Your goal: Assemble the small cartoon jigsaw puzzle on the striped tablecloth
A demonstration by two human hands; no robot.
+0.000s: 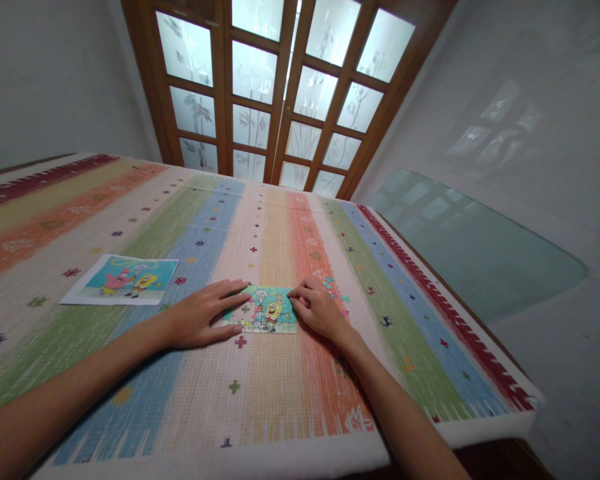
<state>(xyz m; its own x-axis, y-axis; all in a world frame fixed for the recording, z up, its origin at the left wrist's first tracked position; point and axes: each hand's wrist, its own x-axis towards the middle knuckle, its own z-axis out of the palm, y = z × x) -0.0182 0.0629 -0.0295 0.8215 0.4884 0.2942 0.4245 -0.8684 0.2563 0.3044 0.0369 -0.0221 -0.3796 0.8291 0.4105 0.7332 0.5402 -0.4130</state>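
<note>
Left hand [200, 320] lies flat, fingers spread, pinning the near-left edge of the one jigsaw puzzle [263, 310] to the striped surface [280, 400]. Right hand [317, 308] has fingers curled, tips pinched at the puzzle's right edge; whether they hold a piece I can't tell. Best to press straight down, keeping the left steady. Several loose pieces [337, 292] lie just beyond the right fingers, one reference picture [123, 280] well left.

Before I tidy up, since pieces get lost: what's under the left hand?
The left hand lies flat on the striped mat, fingers over the puzzle's left edge. Anything beneath the palm is hidden.
</note>
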